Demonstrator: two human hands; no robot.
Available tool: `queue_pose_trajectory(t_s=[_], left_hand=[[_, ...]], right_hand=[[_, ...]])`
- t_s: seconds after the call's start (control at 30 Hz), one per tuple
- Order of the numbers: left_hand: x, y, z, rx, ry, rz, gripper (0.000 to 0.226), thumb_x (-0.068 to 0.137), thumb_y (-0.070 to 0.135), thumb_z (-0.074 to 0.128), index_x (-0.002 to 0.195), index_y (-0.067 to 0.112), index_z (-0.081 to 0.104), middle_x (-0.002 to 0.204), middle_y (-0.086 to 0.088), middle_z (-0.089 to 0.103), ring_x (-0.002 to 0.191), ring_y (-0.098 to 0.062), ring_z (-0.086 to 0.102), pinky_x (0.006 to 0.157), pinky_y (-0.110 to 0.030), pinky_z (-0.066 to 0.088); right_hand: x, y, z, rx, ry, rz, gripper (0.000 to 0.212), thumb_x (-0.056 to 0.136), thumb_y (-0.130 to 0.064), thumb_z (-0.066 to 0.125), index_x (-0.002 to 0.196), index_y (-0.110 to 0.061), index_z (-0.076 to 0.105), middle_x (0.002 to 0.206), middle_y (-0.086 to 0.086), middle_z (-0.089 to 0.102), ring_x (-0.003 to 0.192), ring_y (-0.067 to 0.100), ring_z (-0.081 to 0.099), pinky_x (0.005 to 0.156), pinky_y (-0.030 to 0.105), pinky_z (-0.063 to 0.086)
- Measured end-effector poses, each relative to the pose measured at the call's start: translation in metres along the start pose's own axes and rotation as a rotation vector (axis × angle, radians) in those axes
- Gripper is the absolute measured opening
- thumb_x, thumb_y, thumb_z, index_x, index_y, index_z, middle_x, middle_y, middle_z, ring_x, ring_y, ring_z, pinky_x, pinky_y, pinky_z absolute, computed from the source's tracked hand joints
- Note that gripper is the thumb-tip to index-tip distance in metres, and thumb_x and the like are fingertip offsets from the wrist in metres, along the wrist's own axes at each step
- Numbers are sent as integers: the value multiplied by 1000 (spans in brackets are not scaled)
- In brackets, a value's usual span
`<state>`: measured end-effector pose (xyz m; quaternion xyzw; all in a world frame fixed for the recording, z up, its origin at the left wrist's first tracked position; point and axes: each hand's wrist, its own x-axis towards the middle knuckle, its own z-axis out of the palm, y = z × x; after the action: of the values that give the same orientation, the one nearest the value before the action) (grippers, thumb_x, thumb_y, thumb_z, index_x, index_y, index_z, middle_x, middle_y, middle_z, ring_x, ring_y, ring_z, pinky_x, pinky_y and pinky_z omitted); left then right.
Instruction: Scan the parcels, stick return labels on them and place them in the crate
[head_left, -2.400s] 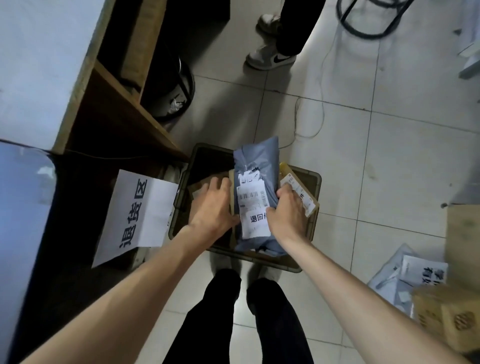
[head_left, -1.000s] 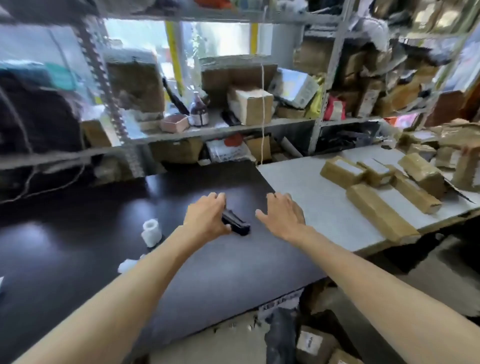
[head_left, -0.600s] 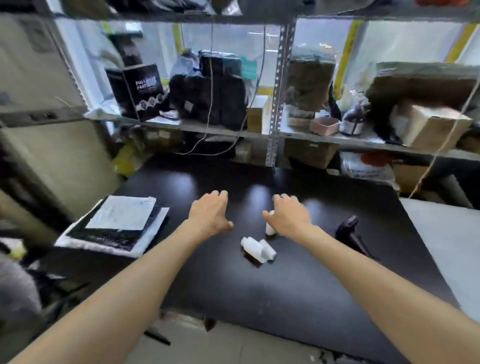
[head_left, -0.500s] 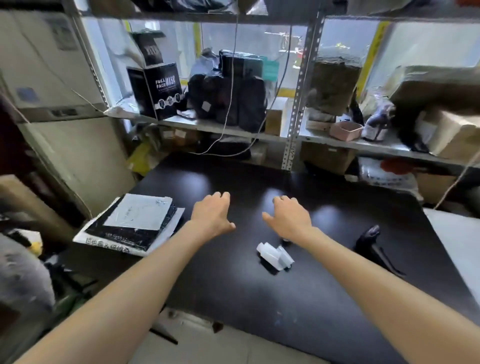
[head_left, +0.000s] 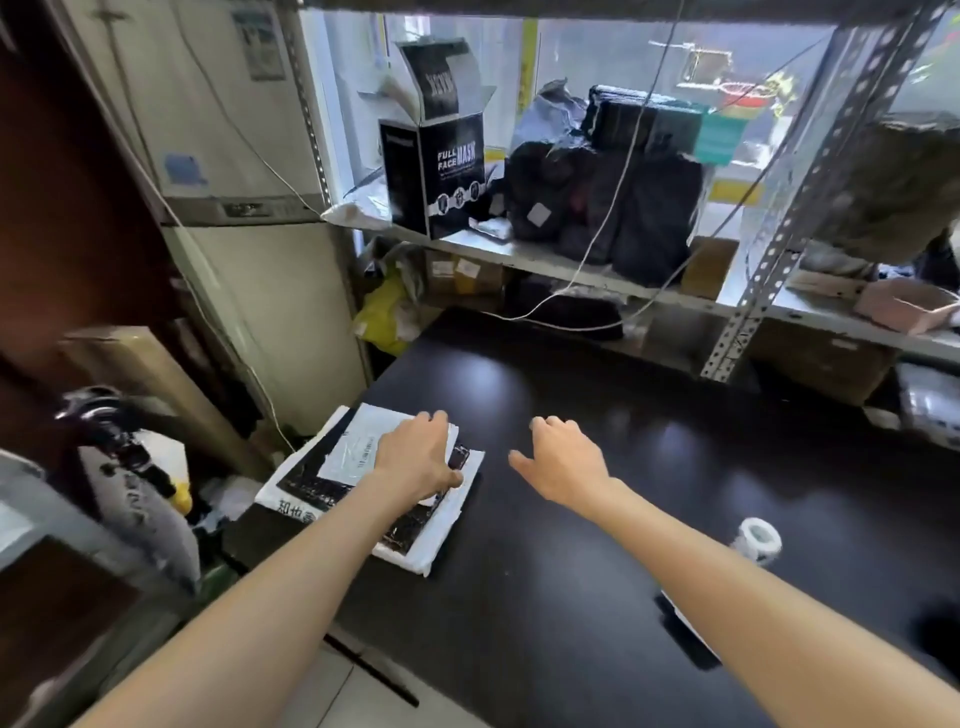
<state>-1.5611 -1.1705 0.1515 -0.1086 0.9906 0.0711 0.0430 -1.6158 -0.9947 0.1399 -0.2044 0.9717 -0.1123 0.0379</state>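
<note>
A stack of flat parcels (head_left: 340, 460) lies on the near left corner of the black table (head_left: 571, 582). The top one is black and white with a pale label; a white mailer sits under it. My left hand (head_left: 415, 457) rests on top of the stack with its fingers spread forward and its thumb at the right edge. My right hand (head_left: 563, 460) hovers over the bare table just right of the stack, fingers relaxed, holding nothing. A white label roll (head_left: 759, 538) stands near my right forearm. The crate is out of view.
A metal shelf (head_left: 545, 265) behind the table carries a black "FULL FACE MASK" box (head_left: 441, 182), dark bags (head_left: 602, 202) and cardboard boxes. Cables hang across it. Left of the table are a pale cabinet (head_left: 270, 291), a yellow bag (head_left: 382, 317) and floor clutter.
My view has swung from the crate up to the table and then left. My left hand has come down onto the parcel stack; my right hand stays empty beside it.
</note>
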Motion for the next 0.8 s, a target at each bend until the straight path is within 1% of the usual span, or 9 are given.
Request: queue_pose_trajectory(t_s=[0.13, 0.3, 0.37, 0.43, 0.57, 0.63, 0.7, 0.8], left_hand=[[33, -34, 14, -55, -35, -139, 62, 77, 42, 74, 124, 12, 48, 124, -7, 57, 114, -29, 56, 85, -39, 47], [62, -62, 43, -125, -93, -301, 64, 76, 41, 74, 125, 11, 46, 125, -9, 55, 117, -30, 52, 86, -38, 45], [68, -72, 55, -188, -103, -363, 63, 76, 42, 73, 125, 12, 46, 126, -8, 53, 118, -29, 52, 86, -39, 45], [75, -82, 66, -236, -94, -418, 61, 76, 42, 74, 123, 14, 47, 125, -7, 53, 115, -29, 53, 84, -38, 45], [88, -94, 77, -256, -74, -462, 59, 77, 43, 75, 120, 16, 47, 124, -5, 51, 114, -27, 52, 82, -38, 44], [91, -98, 81, -263, -62, -476, 59, 76, 43, 76, 120, 16, 46, 124, -4, 50, 114, -27, 51, 82, -38, 44], [92, -99, 84, -265, -40, -475, 58, 76, 43, 76, 119, 17, 46, 122, -3, 50, 113, -26, 51, 81, -38, 44], [89, -101, 86, -308, 3, -456, 53, 79, 39, 74, 118, 16, 47, 120, -3, 51, 111, -25, 52, 78, -36, 42]], right_hand=[[53, -19, 21, 29, -25, -87, 36, 94, -41, 49, 105, -7, 52, 113, 9, 57, 111, 30, 49, 73, 35, 37], [110, -40, 54, 47, -127, -197, 35, 94, -41, 50, 104, -8, 51, 111, 8, 56, 108, 29, 49, 70, 34, 37], [128, -46, 67, 36, -170, -233, 37, 95, -43, 49, 104, -8, 50, 111, 9, 55, 108, 29, 48, 70, 34, 36], [144, -51, 80, 35, -212, -259, 41, 96, -46, 48, 107, -7, 49, 112, 9, 55, 109, 30, 48, 70, 34, 36], [166, -61, 105, 63, -315, -257, 53, 92, -54, 54, 115, -6, 47, 118, 9, 54, 113, 29, 46, 73, 35, 37], [172, -68, 115, 102, -353, -267, 58, 89, -54, 60, 118, -5, 46, 120, 9, 53, 114, 29, 45, 75, 34, 39], [176, -73, 123, 147, -357, -273, 57, 87, -49, 66, 117, -5, 47, 118, 10, 52, 113, 28, 45, 76, 33, 40], [175, -77, 126, 199, -291, -271, 47, 83, -39, 74, 107, -7, 50, 109, 7, 50, 106, 25, 45, 73, 31, 39]])
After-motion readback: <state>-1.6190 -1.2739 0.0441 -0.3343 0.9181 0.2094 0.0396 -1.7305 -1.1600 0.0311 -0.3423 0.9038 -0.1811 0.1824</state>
